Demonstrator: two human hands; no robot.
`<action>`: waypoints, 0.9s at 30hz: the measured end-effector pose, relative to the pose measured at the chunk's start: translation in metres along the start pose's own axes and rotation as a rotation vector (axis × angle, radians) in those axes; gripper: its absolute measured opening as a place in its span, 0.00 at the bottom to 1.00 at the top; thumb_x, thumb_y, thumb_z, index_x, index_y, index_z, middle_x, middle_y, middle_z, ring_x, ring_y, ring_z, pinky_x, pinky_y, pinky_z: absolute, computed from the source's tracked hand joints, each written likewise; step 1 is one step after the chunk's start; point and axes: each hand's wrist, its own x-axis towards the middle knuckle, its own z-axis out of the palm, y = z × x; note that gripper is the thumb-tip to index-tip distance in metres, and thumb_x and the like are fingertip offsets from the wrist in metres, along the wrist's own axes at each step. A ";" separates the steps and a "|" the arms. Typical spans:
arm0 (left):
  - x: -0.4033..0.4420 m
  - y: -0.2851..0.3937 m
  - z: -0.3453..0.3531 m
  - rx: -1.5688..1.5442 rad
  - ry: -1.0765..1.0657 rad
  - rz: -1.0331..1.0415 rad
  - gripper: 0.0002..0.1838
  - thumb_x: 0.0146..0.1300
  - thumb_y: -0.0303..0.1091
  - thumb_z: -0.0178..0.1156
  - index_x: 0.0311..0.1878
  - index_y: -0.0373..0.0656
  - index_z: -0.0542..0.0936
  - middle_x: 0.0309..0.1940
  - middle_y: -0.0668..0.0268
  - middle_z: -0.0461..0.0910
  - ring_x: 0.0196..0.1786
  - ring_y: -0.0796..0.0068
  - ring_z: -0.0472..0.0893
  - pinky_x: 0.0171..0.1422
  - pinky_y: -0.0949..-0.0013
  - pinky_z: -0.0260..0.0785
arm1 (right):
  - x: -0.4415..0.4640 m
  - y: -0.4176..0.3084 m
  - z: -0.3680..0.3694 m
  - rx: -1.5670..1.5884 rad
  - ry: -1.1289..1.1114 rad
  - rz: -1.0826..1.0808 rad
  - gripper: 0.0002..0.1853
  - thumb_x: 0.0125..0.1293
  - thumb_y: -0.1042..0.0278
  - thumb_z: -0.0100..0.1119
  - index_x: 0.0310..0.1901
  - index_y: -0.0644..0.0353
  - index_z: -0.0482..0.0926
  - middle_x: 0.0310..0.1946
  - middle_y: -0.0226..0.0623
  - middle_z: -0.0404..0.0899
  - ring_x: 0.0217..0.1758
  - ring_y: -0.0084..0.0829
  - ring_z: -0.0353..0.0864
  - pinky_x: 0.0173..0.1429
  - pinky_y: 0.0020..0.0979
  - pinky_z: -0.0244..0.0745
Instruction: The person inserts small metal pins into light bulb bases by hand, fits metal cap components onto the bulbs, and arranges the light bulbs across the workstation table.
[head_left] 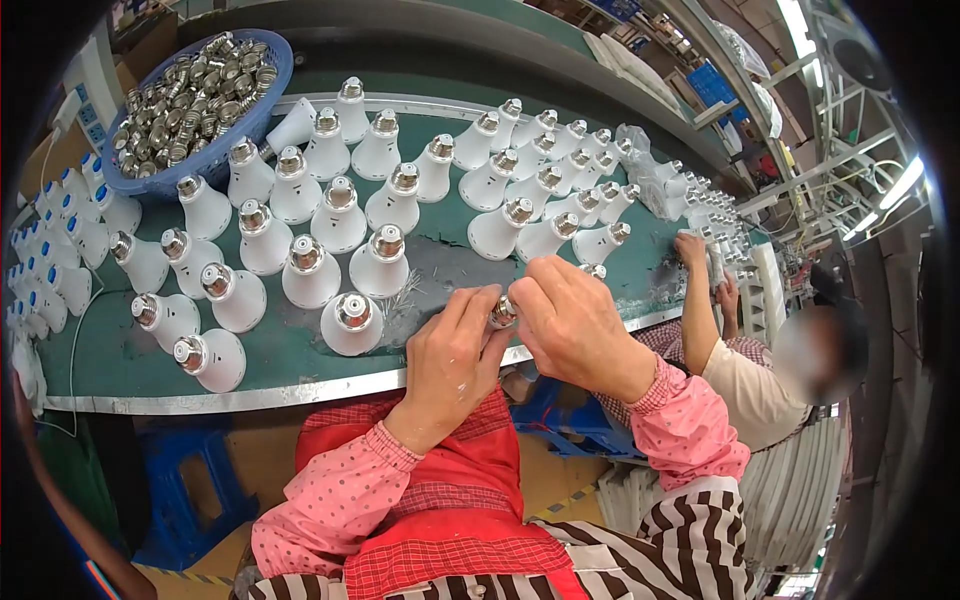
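Observation:
Near the table's front edge, my left hand (455, 345) is closed around a light bulb, its silvery screw cap (503, 313) showing between my two hands. The white body of this bulb is mostly hidden by my fingers. My right hand (572, 320) is closed at the same cap, with thumb and fingers pinched against its right side. Whether those fingers hold anything else small is hidden. Just left of my hands, a white bulb (352, 325) stands cap up. Several more bulbs (310, 272) with metal caps stand in loose groups behind it.
A blue basket (283, 75) full of metal caps (190, 110) sits at the back left. Bulbs with blue tops (70, 245) line the far left. On the right, a co-worker's hand (690, 250) reaches the green table (330, 385). Blue stools (195, 480) stand below.

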 end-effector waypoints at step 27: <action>-0.001 -0.001 0.002 0.041 0.046 0.003 0.22 0.63 0.29 0.73 0.60 0.41 0.80 0.48 0.56 0.83 0.45 0.46 0.86 0.45 0.53 0.79 | -0.017 0.004 0.014 1.258 0.051 0.725 0.08 0.77 0.71 0.65 0.47 0.67 0.78 0.38 0.30 0.83 0.37 0.16 0.77 0.40 0.24 0.74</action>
